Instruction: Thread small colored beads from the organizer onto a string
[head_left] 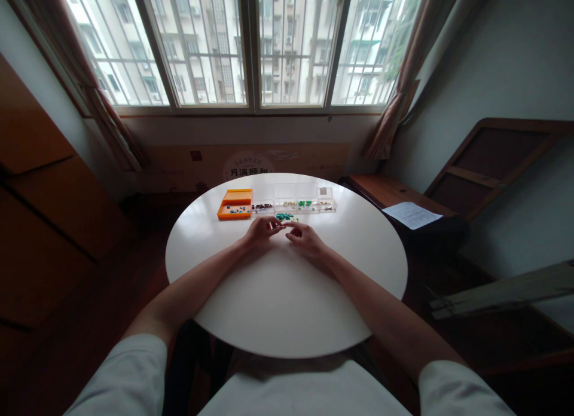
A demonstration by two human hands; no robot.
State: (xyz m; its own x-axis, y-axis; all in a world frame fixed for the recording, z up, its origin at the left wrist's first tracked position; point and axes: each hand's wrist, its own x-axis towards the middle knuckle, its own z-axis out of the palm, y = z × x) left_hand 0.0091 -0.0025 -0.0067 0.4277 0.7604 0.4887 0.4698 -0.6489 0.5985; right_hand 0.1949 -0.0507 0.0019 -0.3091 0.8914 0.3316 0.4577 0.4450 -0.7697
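Observation:
My left hand (261, 229) is over the far half of the white round table (287, 296). Its thumb and fingertips are pinched together, and whatever is between them is too small to make out. Close by on the right, my right hand (305, 236) has its index finger stretched toward the left fingertips, with the thumb apart below it. Just beyond both hands lies a loose pile of small green and blue pieces (284, 216), partly hidden by the fingers.
Behind the hands are an orange open-lidded box (235, 215) with small blue pieces, clear boxes holding dark pieces (262, 207), pale pieces (289, 204) and green pieces (307, 204), and a small clear box (326, 193) at the right. Paper (412, 214) lies beyond the table's right edge.

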